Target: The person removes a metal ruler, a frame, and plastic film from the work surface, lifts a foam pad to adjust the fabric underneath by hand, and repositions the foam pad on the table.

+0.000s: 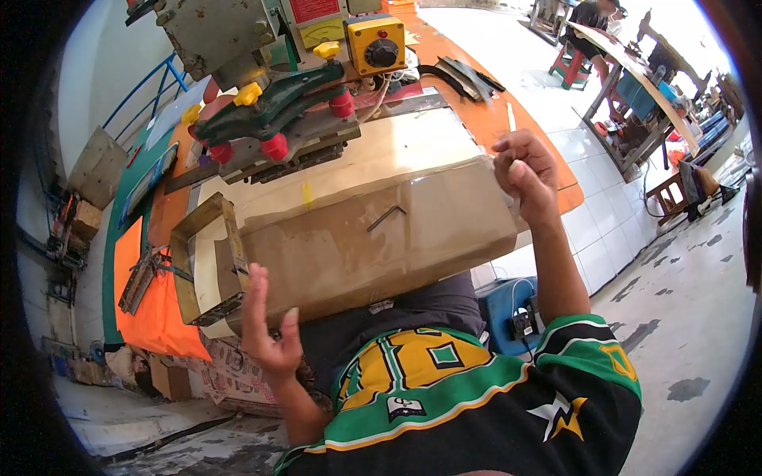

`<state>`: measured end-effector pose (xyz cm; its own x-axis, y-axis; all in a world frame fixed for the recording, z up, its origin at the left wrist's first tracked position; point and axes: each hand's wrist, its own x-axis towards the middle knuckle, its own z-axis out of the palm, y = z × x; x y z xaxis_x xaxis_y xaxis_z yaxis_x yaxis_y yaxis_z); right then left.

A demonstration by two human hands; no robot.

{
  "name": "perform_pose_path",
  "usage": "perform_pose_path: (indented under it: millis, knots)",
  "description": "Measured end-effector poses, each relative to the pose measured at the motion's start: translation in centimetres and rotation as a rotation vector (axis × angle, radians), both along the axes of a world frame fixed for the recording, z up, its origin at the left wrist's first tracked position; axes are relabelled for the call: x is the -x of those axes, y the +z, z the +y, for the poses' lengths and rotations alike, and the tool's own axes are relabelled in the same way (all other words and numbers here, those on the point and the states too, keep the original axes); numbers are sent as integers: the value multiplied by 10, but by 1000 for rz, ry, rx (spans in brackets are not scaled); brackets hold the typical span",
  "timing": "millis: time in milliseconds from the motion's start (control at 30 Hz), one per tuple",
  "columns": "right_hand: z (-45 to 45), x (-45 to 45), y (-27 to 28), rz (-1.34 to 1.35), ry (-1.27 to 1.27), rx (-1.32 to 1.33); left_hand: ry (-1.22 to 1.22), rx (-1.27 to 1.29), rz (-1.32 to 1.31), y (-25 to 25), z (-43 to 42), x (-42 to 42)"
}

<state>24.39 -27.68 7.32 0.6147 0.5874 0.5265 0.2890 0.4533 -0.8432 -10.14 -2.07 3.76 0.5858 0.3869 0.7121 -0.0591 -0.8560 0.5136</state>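
Observation:
A long block wrapped in brown tape (333, 266) lies in front of me, and an L-shaped hex key (386, 218) rests on its top. Beside its near left edge is my left hand (272, 329), palm up with fingers stretched and thumb apart, holding nothing. At the far right end of the block is my right hand (528, 174). Its fingers curl in towards the thumb, and whatever they may hold is hidden. Standing at the block's left end is a rectangular metal frame (181, 274), open in the middle.
Above the block hangs a press head (274, 119) with yellow knobs and red feet. A yellow control box (375, 46) sits behind. Orange cloth (151, 313) covers the left side, with metal parts (139, 285) on it. A seated person (587, 32) works at a far-right bench.

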Motion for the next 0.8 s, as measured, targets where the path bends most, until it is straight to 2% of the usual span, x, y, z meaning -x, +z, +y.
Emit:
perform_pose_path:
  millis: [67, 100, 167, 200, 267, 300, 400, 433, 533, 633, 700, 800]
  knots:
    - [-7, -11, -2, -7, -55, -53, 176, -102, 17, 1, 16, 17]
    - [-10, -18, -3, -12, -111, -107, 176, -101, 14, 0, 25, 28]
    - [-16, -34, -7, -12, -205, -196, 418, -95, 29, -4, 46, 54]
    - [-18, -38, -4, -2, -288, -198, 417, -94, 29, -5, 53, 68]
    - [-22, -52, -1, 2, -445, -211, 628, -124, 53, -10, 67, 93]
    - [-25, -60, 0, 1, -446, -212, 627, -124, 52, -12, 71, 104]
    - [-40, -93, -4, 88, -702, -23, 725, -164, 122, -19, 82, 128]
    - [-44, -109, -9, 86, -701, -23, 726, -162, 121, -21, 83, 132]
    - [-58, -157, -29, 3, -889, 190, 750, -154, 146, -24, 81, 140]
    - [-73, -199, -52, -163, -1050, 443, 865, -25, 171, -29, 80, 146]
    - [-82, -222, -66, -357, -1080, 602, 812, -136, 141, -38, 92, 155]
    - [-85, -236, -86, -412, -1021, 736, 824, -85, 142, -28, 87, 149]
